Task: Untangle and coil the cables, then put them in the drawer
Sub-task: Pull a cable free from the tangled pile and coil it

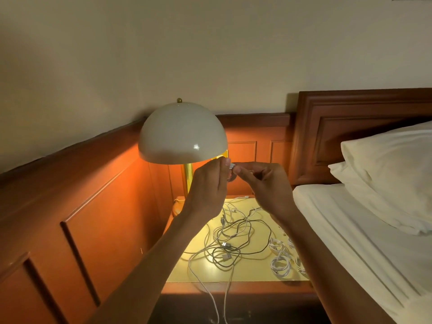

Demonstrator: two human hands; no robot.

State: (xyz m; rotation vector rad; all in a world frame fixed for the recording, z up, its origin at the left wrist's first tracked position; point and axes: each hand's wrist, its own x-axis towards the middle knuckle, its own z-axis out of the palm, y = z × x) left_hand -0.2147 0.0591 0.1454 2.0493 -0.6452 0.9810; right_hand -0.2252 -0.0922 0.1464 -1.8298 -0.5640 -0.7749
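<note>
Above the nightstand (257, 274), beneath the domed lamp shade (182, 134), the right hand (264, 183) pinches a small white cable end (232, 167). The left hand (208, 183) meets it at the fingertips, back to camera; cannot tell if it grips. The tangle (233, 239) lies straight below, equally near both hands: thin limp cords, white and dark, no single axis. Tidy white coils (280, 263) sit to its right. Drawer not visible.

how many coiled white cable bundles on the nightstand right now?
4 coiled white cable bundles, all at the right side of the yellow nightstand top: a far one, a near one, and two partly behind the right forearm, which may hide more.
</note>
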